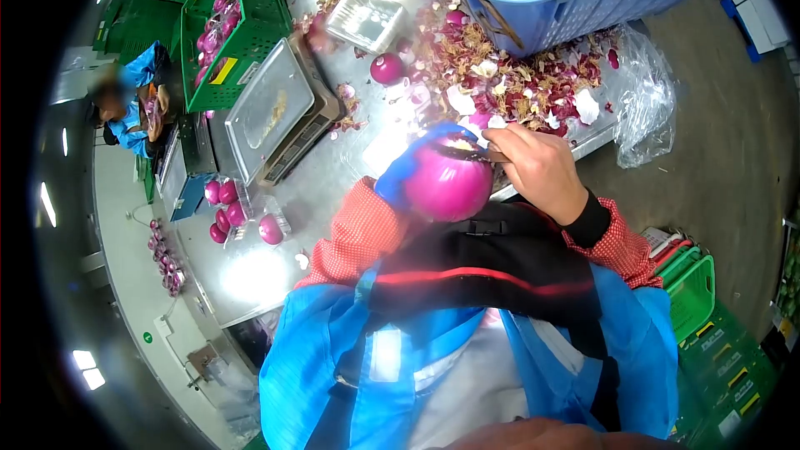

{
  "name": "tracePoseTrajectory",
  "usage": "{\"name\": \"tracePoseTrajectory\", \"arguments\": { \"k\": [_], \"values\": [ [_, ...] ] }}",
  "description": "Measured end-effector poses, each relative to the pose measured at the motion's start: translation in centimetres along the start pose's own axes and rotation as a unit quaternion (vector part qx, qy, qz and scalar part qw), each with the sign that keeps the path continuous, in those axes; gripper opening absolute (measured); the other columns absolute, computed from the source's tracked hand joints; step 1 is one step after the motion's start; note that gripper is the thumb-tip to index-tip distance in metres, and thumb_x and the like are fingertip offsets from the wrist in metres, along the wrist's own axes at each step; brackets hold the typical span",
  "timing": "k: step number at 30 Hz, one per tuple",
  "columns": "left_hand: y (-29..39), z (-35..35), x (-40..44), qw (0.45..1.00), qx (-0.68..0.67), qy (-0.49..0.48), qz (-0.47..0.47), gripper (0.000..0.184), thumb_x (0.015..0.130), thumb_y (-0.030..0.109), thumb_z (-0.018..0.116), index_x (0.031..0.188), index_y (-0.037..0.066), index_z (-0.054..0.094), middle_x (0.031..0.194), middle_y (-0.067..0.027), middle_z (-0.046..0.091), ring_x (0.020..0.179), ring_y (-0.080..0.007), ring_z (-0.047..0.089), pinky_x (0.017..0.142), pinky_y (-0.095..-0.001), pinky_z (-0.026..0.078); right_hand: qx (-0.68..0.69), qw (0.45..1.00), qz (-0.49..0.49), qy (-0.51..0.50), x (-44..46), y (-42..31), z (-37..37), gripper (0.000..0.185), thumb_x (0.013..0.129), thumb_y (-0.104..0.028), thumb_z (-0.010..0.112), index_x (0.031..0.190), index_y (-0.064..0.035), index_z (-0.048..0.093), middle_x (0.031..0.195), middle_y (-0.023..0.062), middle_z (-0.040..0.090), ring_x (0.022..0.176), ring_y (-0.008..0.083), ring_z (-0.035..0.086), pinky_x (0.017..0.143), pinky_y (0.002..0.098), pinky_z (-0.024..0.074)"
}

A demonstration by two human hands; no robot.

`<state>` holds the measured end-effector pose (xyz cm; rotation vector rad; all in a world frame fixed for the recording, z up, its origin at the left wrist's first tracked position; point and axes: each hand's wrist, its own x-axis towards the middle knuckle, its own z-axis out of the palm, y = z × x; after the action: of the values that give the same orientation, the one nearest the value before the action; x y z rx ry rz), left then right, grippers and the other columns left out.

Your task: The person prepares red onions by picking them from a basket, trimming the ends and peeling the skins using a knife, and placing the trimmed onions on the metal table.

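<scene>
My blue-gloved left hand cups the red onion by its side; my right hand meets its top, can't tell if pinching. Probably firm, weighty, slick, bruisable; best held round the belly. Onion's before me, peel heap beyond, on steel table.

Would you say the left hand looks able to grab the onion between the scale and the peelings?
Probably not: the left hand holds another onion, though the way to the loose onion looks free.

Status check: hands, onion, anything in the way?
Gloved left hand holding onion. Right hand at onion's top. Loose peel heaped just beyond on table.
</scene>
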<state>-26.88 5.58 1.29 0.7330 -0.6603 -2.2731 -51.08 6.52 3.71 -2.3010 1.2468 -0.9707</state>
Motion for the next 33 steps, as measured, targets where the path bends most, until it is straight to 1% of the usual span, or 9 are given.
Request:
{"name": "tracePoseTrajectory", "arguments": {
  "k": [2, 6, 13, 16, 21, 24, 28, 31, 33],
  "values": [
    [0.0, 1.5, -0.8, 0.998, -0.056, 0.009, -0.012, 0.078, 0.080, 0.052, 0.065, 0.136, 0.003, 0.043, 0.128, -0.0140, 0.054, 0.120, -0.0308, 0.055, 0.103, -0.0430, 0.046, 0.019, 1.000, -0.018, 0.002, 0.1, 0.1, 0.3, 0.026, 0.075, -0.004, 0.068, 0.100, -0.0065, 0.062, 0.088, 0.0076, 0.063, 0.072, 0.0253, 0.065, 0.060, 0.0343, 0.0513],
    [0.1, 1.8, -0.9, 0.995, 0.011, -0.085, 0.056, 0.083, 0.073, 0.053, 0.074, 0.133, 0.003, 0.045, 0.127, -0.0170, 0.055, 0.120, -0.0329, 0.055, 0.103, -0.0440, 0.046, 0.034, 0.996, 0.064, 0.042, -1.5, 3.3, 2.2, 0.025, 0.078, -0.004, 0.067, 0.103, -0.0068, 0.063, 0.089, 0.0100, 0.067, 0.074, 0.0282, 0.066, 0.060, 0.0357, 0.0521],
    [2.0, 2.8, 0.3, 0.938, 0.314, 0.081, 0.123, 0.069, 0.074, 0.028, 0.079, 0.132, 0.005, 0.049, 0.122, -0.0086, 0.056, 0.116, -0.0208, 0.053, 0.102, -0.0348, 0.041, -0.032, 0.998, 0.053, 0.024, -1.0, 0.2, -0.6, 0.030, 0.074, -0.005, 0.070, 0.102, -0.0071, 0.060, 0.085, 0.0098, 0.062, 0.069, 0.0268, 0.064, 0.058, 0.0366, 0.0503],
    [2.0, 2.9, 0.6, 0.905, 0.391, 0.112, 0.121, 0.076, 0.072, 0.028, 0.081, 0.134, 0.003, 0.046, 0.129, -0.0105, 0.055, 0.118, -0.0214, 0.054, 0.102, -0.0357, 0.043, -0.083, 0.995, 0.050, 0.002, -0.9, -0.1, -0.6, 0.026, 0.075, -0.007, 0.068, 0.098, -0.0080, 0.057, 0.081, 0.0086, 0.057, 0.064, 0.0252, 0.062, 0.055, 0.0372, 0.0488],
    [2.2, 3.2, 0.1, 0.920, 0.365, 0.077, 0.122, 0.077, 0.071, 0.031, 0.081, 0.134, 0.003, 0.046, 0.129, -0.0116, 0.054, 0.119, -0.0220, 0.053, 0.104, -0.0365, 0.041, -0.097, 0.992, 0.083, -0.014, -1.1, 0.7, 0.1, 0.016, 0.079, -0.008, 0.064, 0.094, -0.0080, 0.057, 0.081, 0.0090, 0.059, 0.066, 0.0269, 0.062, 0.057, 0.0383, 0.0494],
    [2.5, 3.2, -0.4, 0.937, 0.326, 0.055, 0.113, 0.083, 0.069, 0.033, 0.083, 0.135, 0.003, 0.043, 0.131, -0.0128, 0.053, 0.121, -0.0231, 0.052, 0.105, -0.0374, 0.040, -0.049, 0.992, 0.113, -0.039, -3.0, 3.7, 1.4, 0.015, 0.082, -0.009, 0.063, 0.097, -0.0078, 0.059, 0.086, 0.0092, 0.063, 0.070, 0.0297, 0.064, 0.059, 0.0390, 0.0505],
    [2.5, 3.8, 0.2, 0.911, 0.374, 0.078, 0.156, 0.095, 0.064, 0.029, 0.087, 0.140, 0.004, 0.037, 0.133, -0.0131, 0.051, 0.123, -0.0248, 0.051, 0.107, -0.0387, 0.039, 0.000, 0.989, 0.134, 0.061, -3.1, 2.9, 1.0, 0.023, 0.085, -0.012, 0.063, 0.108, -0.0080, 0.062, 0.092, 0.0112, 0.067, 0.075, 0.0305, 0.065, 0.063, 0.0368, 0.0511],
    [2.2, 3.8, 0.7, 0.865, 0.465, 0.105, 0.157, 0.100, 0.062, 0.026, 0.089, 0.143, 0.004, 0.035, 0.134, -0.0134, 0.050, 0.123, -0.0252, 0.051, 0.107, -0.0392, 0.039, 0.179, 0.966, 0.184, 0.033, -0.7, 0.2, -0.9, 0.026, 0.086, -0.018, 0.066, 0.109, -0.0070, 0.061, 0.091, 0.0120, 0.065, 0.071, 0.0279, 0.064, 0.063, 0.0356, 0.0499],
    [1.6, 4.5, 1.0, 0.873, 0.450, 0.101, 0.157, 0.098, 0.061, 0.025, 0.089, 0.141, 0.003, 0.037, 0.129, -0.0122, 0.051, 0.119, -0.0238, 0.052, 0.102, -0.0376, 0.042, 0.207, 0.957, 0.203, -0.007, 0.5, -0.7, -1.6, 0.031, 0.086, -0.022, 0.068, 0.111, -0.0073, 0.059, 0.088, 0.0124, 0.063, 0.069, 0.0266, 0.063, 0.063, 0.0350, 0.0493]
  ]
}}
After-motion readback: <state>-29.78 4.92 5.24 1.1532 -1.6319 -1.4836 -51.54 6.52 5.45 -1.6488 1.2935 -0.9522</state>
